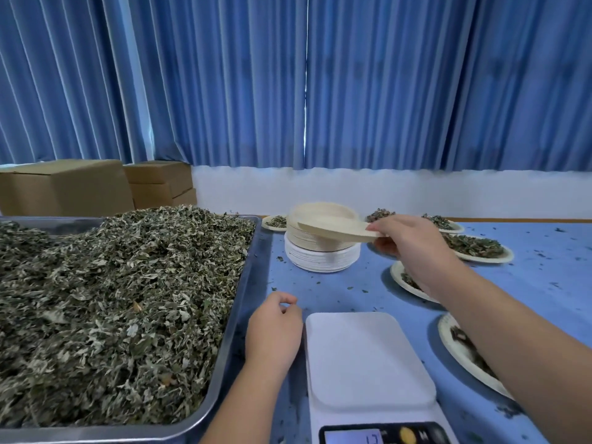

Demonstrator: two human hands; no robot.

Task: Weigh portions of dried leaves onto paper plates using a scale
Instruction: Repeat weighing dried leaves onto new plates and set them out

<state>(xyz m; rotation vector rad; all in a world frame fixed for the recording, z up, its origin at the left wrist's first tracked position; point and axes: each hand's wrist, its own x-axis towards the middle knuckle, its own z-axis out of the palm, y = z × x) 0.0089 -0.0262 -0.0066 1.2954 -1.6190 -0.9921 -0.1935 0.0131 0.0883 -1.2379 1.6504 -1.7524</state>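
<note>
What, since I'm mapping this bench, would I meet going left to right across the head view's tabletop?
Metal tray of dried leaves → left hand → scale → leaf-filled paper plate.

Right hand (pixel 413 245) pinches plate (pixel 333 230) rim, plate tilted over stack (pixel 320 254), 12 o'clock from scale (pixel 365 357). Left hand (pixel 272 328) loosely curled, holding nothing, at scale's 10, beside tray (pixel 246 283) of leaves (pixel 112 299). Filled plates (pixel 477 248) at 1–3.
</note>
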